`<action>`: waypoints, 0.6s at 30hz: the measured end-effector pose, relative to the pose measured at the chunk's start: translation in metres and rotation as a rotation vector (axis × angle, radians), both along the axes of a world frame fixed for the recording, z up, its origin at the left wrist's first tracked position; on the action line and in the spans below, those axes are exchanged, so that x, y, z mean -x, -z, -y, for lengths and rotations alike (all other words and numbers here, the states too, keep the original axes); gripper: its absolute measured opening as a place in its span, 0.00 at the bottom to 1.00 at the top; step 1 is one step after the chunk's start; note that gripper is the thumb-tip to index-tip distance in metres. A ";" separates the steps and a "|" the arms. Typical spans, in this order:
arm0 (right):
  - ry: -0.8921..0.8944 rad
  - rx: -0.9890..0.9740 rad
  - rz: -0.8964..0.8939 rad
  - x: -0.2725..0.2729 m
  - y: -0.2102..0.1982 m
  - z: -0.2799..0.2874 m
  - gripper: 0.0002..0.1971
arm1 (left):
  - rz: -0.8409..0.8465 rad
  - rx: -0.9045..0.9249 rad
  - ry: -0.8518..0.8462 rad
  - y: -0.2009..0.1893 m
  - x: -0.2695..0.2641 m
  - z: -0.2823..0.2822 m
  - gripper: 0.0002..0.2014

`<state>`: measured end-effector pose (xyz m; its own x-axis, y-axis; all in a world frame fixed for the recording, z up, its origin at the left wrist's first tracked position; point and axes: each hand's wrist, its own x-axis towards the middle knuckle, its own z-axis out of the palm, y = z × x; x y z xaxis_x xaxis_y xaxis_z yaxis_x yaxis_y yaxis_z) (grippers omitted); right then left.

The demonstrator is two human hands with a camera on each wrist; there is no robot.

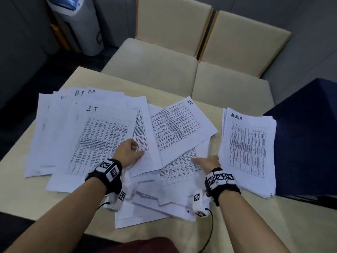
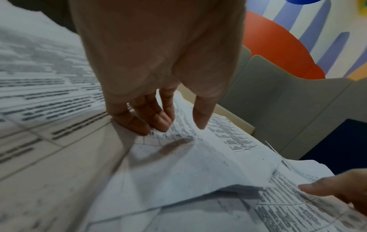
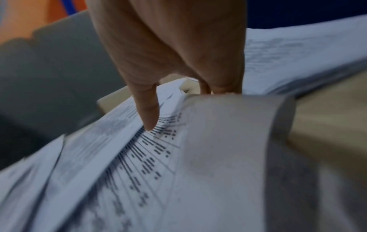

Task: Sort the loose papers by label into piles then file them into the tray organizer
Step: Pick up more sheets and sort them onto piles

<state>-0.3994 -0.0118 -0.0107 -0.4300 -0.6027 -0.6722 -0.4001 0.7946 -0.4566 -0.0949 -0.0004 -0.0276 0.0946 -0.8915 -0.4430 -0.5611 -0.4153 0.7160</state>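
Observation:
Printed sheets with handwritten labels cover the table (image 1: 18, 189). A spread stack at the left has an I.T sheet (image 1: 102, 136) on top and H.R sheets (image 1: 91, 92) behind it. A tilted H.R sheet (image 1: 178, 128) lies in the loose middle heap. At the right lies the ADMIN pile (image 1: 248, 147). My left hand (image 1: 135, 150) (image 2: 178, 125) rests its fingertips (image 2: 158, 125) on the paper by the I.T sheet's right edge, holding nothing. My right hand (image 1: 202, 160) (image 3: 182, 108) pinches a loose sheet (image 1: 182, 167) (image 3: 218, 141), with the thumb on top and the fingers under its curled edge.
A dark blue box-like object (image 1: 306, 143) stands at the table's right edge, beside the ADMIN pile. Two beige chairs (image 1: 149, 59) (image 1: 229, 83) sit beyond the far edge. A grey bin (image 1: 78, 24) stands on the floor at the back left. More loose sheets (image 1: 145, 212) lie near me.

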 end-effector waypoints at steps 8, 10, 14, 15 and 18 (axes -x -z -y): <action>0.022 0.122 0.114 -0.034 -0.044 -0.007 0.35 | -0.223 -0.042 0.135 0.024 -0.023 0.014 0.21; 0.036 0.190 0.077 -0.041 -0.064 -0.010 0.27 | -0.222 -0.028 0.206 0.028 -0.026 0.017 0.24; 0.024 0.432 -0.133 -0.040 -0.116 -0.012 0.13 | -0.172 0.001 0.304 0.035 -0.032 0.019 0.31; 0.041 0.498 -0.184 -0.036 -0.130 -0.013 0.12 | -0.155 0.004 0.322 0.036 -0.033 0.020 0.32; 0.123 0.692 -0.255 -0.026 -0.174 -0.016 0.08 | -0.133 -0.016 0.357 0.035 -0.035 0.022 0.34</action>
